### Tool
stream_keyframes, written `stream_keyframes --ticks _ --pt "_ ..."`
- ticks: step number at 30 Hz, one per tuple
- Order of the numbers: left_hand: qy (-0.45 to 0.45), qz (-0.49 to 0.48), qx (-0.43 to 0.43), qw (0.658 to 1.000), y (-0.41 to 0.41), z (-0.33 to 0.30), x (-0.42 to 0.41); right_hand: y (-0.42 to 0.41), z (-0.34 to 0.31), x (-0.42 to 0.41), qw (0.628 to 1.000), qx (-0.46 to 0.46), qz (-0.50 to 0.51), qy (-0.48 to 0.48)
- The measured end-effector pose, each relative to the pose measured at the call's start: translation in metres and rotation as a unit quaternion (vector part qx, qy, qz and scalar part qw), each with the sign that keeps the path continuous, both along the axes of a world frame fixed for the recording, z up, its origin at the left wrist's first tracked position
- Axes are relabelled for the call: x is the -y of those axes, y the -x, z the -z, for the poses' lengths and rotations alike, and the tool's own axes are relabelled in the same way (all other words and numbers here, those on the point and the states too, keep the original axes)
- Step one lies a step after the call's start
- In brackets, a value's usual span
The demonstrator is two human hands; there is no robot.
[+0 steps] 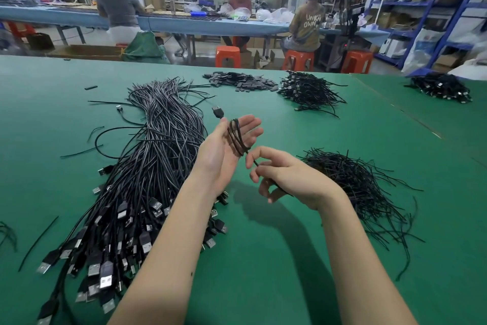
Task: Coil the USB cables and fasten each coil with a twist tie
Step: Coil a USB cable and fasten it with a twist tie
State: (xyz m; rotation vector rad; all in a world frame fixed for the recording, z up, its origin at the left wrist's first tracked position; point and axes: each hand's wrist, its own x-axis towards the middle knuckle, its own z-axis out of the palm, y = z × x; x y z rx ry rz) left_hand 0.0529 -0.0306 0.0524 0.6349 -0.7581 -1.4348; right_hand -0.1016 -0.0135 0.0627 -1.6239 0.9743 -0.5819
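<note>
**Cable wound on the left hand, right hand pinching its tail**

Along the left part of the green bench (pixel 263 259) lies a big bundle of uncoiled USB cables (pixel 147 166), running from the near left edge, where the plugs crowd together, up toward the middle of the bench. A few loose black strands (pixel 37 243) lie scattered just beside it, toward the left edge.

Above the middle of the bench, the left hand (pixel 226 150) is held palm-up with its fingers straight and slightly spread. A coiled cable (pixel 235 137) is looped round those fingers in several turns, and its USB plug (pixel 218 111) sticks up past the fingertips. Just to the right, the right hand (pixel 284 177) has its fingers curled, thumb and forefinger pinching the cable's free end where it leaves the coil.

Right of the hands, a heap of black twist ties (pixel 355 182) rests on the bench. Toward the far edge sit a flat pile of small black pieces (pixel 239 81) and a pile of finished coils (pixel 308 89); another such pile (pixel 442 87) lies near the far right corner.
</note>
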Motion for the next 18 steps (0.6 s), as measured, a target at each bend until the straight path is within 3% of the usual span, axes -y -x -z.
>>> stream_keyframes --ticks 3,8,11,15,18 --pt "-0.005 0.010 0.013 1.000 0.003 0.000 -0.001 -0.003 0.004 0.005 0.998 0.009 0.051 0.020" --pt "-0.023 -0.051 0.071 0.996 0.007 0.004 0.003 -0.007 0.010 0.004 0.999 0.034 0.039 0.008" --pt "-0.030 -0.061 0.055 0.996 0.010 0.004 0.004 -0.007 0.013 0.006 0.992 0.099 0.074 -0.017" --pt "-0.028 0.018 0.007 0.999 0.006 0.002 0.000 -0.002 0.013 0.016 0.967 0.151 0.208 0.002" --pt "-0.032 0.106 0.021 0.994 0.005 0.002 -0.006 0.003 0.014 0.017 0.972 0.125 0.197 0.039"
